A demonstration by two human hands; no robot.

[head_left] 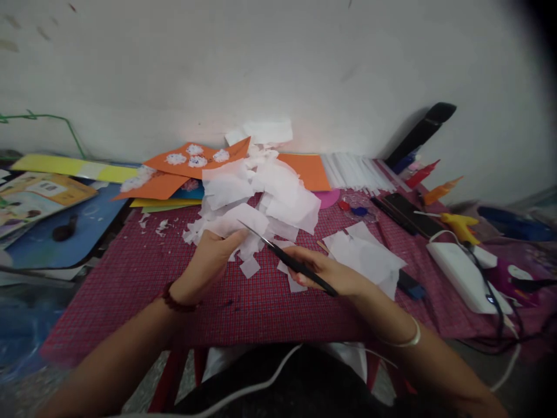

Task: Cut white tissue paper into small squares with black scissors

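Note:
Black-handled scissors (300,268) are gripped in my right hand (324,268), blades pointing up and to the left. The blade tips lie beside the thumb of my left hand (216,251). That hand is closed, pinching a sheet of thin white paper (244,218) at its lower edge. Its fingertips are partly hidden behind the thumb. Just beyond both hands is a loose heap of white paper (282,194). A small cut paper square (249,267) rests on the checked cloth below the blades.
On the right lie more white sheets (365,255), a yellow glue gun (460,226), a white power strip (467,277) with cables and a dark phone (415,215). Orange cards (163,187) with white tufts are at back left, white sticks (354,172) at back right, against the wall.

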